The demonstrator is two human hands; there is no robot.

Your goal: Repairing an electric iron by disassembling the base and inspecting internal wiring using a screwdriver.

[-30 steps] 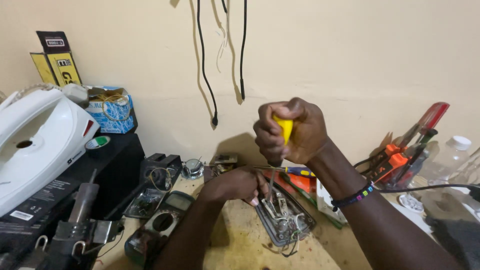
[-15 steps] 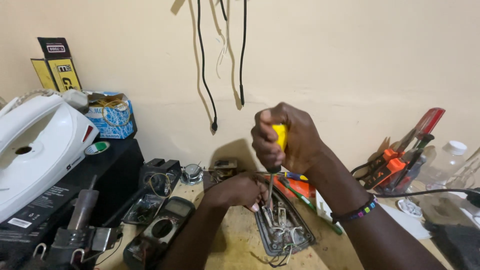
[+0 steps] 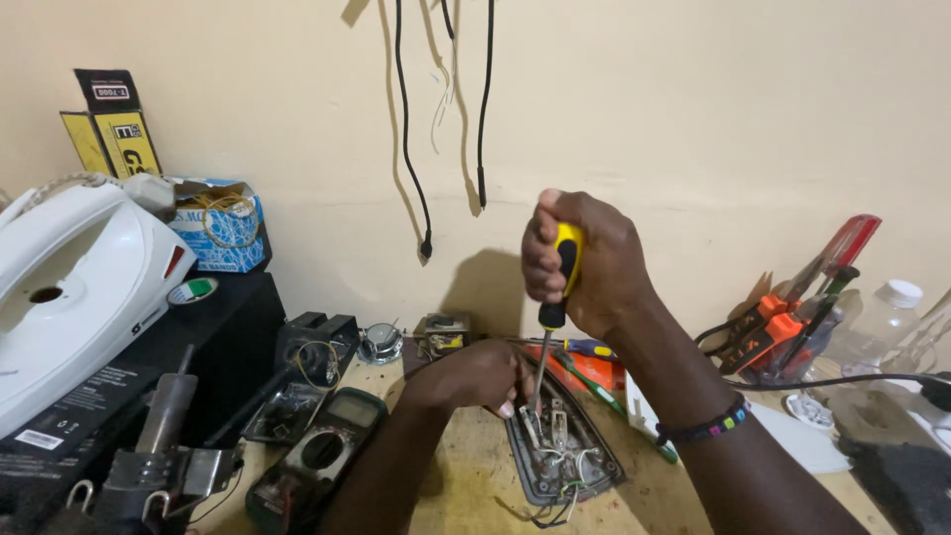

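Place: at the middle of the cluttered surface (image 3: 475, 485), the iron soleplate (image 3: 565, 456) lay flat, its nose pointing away.
Right hand (image 3: 584, 263): fingers wrapped fully shut around the yellow-and-black screwdriver (image 3: 557, 287).
Axis: the shaft stood near upright, tip down among the soleplate's terminals.
Left hand (image 3: 475, 376): fingers curled closed, steadying the soleplate's near-left edge, just beside the tip.

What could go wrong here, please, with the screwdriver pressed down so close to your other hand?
The screwdriver, gripped upright in the right hand, could slip off and jab the left hand, whose fingertips sit beside the tip. It might also nick the loose wires on the iron base plate. The plate seems held only by that hand, so it could shift.
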